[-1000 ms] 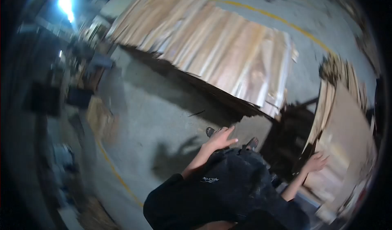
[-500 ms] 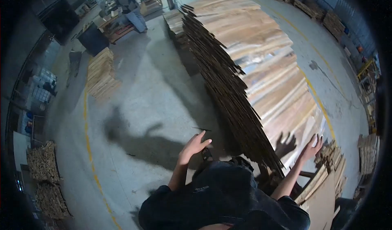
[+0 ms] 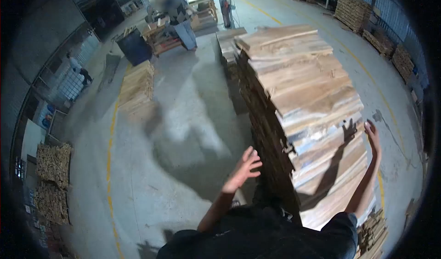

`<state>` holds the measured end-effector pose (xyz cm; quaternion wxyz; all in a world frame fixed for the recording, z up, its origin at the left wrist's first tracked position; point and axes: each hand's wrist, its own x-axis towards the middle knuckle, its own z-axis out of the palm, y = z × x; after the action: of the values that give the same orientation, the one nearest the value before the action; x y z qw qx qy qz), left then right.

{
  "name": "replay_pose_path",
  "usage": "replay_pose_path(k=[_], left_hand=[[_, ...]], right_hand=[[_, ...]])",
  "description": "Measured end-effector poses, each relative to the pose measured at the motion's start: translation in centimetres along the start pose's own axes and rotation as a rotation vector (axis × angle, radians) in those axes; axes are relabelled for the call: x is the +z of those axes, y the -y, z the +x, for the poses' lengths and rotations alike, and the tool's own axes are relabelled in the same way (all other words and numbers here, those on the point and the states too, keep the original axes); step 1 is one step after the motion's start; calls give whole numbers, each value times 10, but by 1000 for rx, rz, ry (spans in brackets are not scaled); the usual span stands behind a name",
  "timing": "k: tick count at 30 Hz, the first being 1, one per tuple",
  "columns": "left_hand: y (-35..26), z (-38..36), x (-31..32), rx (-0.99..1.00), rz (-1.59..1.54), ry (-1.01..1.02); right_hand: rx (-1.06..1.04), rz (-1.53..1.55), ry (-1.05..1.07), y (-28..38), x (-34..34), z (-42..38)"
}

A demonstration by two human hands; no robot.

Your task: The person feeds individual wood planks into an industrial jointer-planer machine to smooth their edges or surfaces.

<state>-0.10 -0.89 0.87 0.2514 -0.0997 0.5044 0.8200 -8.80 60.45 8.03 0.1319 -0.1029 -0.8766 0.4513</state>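
Note:
A tall stack of wooden boards (image 3: 312, 84) runs away from me along my right side, its uneven dark ends facing left. My left hand (image 3: 243, 171) is raised beside those board ends, fingers spread and nothing in them. Over by the stack's right edge, my right hand (image 3: 372, 135) reaches forward with its fingers stretched out, also holding nothing. Its shadow falls across the top boards.
A lower pile of boards (image 3: 136, 88) lies on the floor ahead to the left, near a dark panel (image 3: 134, 46). One person (image 3: 177, 17) is at a cluttered workbench; another person (image 3: 79, 69) is far left. Bundled wood (image 3: 53, 167) stands at the left wall.
My view has shifted forward along the stack and tilted up. The right hand has moved forward along the stack's right edge; the left hand has come nearer the board ends, its fingers spreading.

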Motion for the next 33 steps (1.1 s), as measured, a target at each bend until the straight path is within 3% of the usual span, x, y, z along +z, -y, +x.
replay_pose_path(k=[1, 3, 4, 5, 7, 8, 10, 12, 15, 16, 18, 19, 20, 21, 23, 25, 26, 29, 30, 31, 33], left_hand=[[-5, 20, 14, -69, 34, -5], [-12, 51, 44, -188, 10, -32], [-19, 60, 56, -285, 20, 56], [-25, 63, 73, -238, 31, 48], [-36, 70, 106, -144, 55, 31], [-72, 44, 127, -223, 128, 16], [-85, 38, 129, -293, 175, -18], [-50, 51, 108, -120, 166, 170], [-39, 65, 105, -177, 6, 244], [-33, 71, 99, -179, -4, 240], [-14, 70, 89, 108, 184, 315], [-22, 66, 95, 99, 173, 326], [-42, 65, 106, -1, 113, 249], [-48, 62, 115, -104, 51, 174], [-18, 71, 102, -31, -76, 261], [-33, 69, 104, -90, -179, 276], [-31, 67, 106, 29, -102, 140], [-1, 88, 94, 153, -33, 198], [-34, 59, 101, 85, -37, 175], [-25, 66, 100, 146, 24, 147], [-26, 59, 104, 187, -7, 123]], right_hand=[[-93, -13, 33, 3, 0, 34], [-122, -223, -190, 16, -6, 90], [-53, -355, -208, 21, -10, 116], [-55, -346, -212, 9, -11, 136], [249, -511, 35, -25, -9, 188], [313, -467, 122, -40, -3, 201], [310, 24, 216, -49, 16, 196], [318, 476, 296, -47, 32, 179], [302, 982, 510, -33, 28, 155], [291, 1064, 591, -29, 26, 148], [229, 883, 689, -21, 25, 140], [141, 704, 779, -15, 18, 138], [321, 605, 582, -31, 27, 147], [352, 549, 477, -37, 31, 145], [271, 529, 361, -39, 38, 138], [199, 541, 310, -43, 44, 130], [156, 548, 306, -42, 45, 127], [98, 502, 310, -35, 43, 127], [95, 435, 234, -62, 36, 133], [-5, 358, 251, -71, 30, 133], [272, 222, 78, -59, 32, 134]])
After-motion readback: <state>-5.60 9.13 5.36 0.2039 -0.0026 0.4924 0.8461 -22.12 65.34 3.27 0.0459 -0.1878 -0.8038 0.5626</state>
